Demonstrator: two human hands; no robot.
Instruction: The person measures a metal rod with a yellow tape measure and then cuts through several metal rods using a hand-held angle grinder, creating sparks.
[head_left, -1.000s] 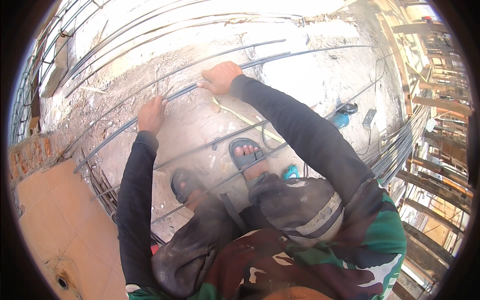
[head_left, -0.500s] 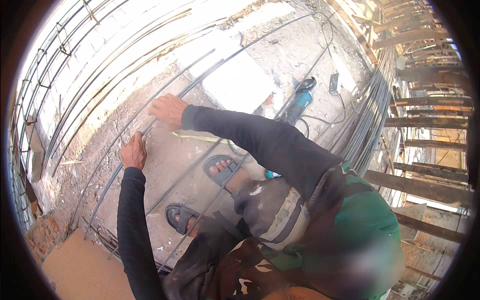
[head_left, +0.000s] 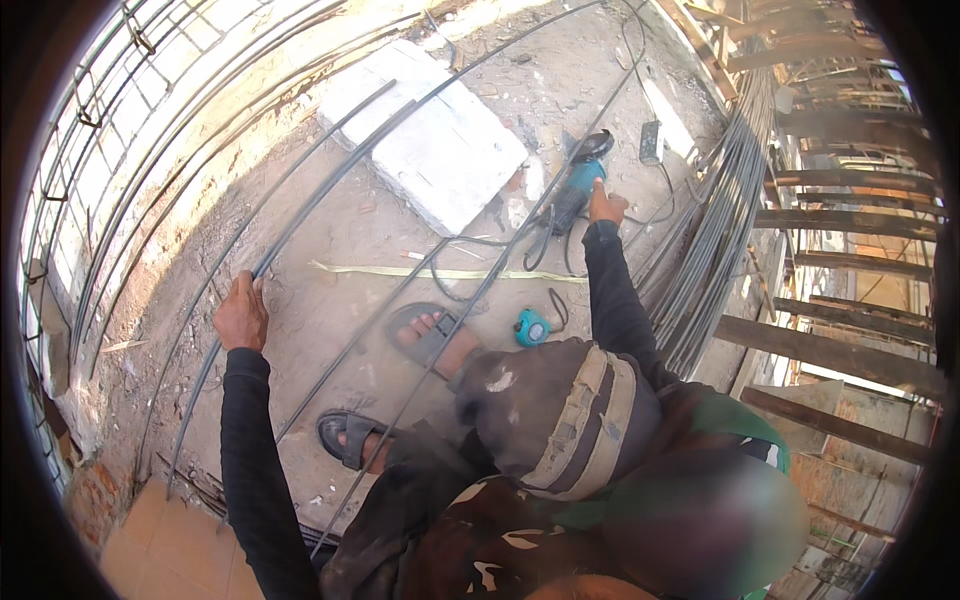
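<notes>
My left hand [head_left: 242, 312] is closed around long steel reinforcing bars [head_left: 330, 182] that run from lower left to upper right above the ground. My right hand [head_left: 606, 204] is at the side of a teal and black angle grinder [head_left: 578, 192], its fingers curled against the body; their far side is hidden. The grinder lies on the ground with its dark disc guard pointing away from me. Beside my knee is a teal tape measure [head_left: 532, 327] with a dark strap.
A white block [head_left: 450, 150] lies under the bars. More bars [head_left: 400, 310] cross over my sandalled feet. A power strip [head_left: 651, 143] and cable lie past the grinder. Bundled rods [head_left: 715, 230] and timber slats [head_left: 850, 222] line the right; a rebar cage [head_left: 90, 110] stands left.
My right hand has left the bars and moved right to the angle grinder. My left hand stays on the bars. The tape measure is now in fuller view.
</notes>
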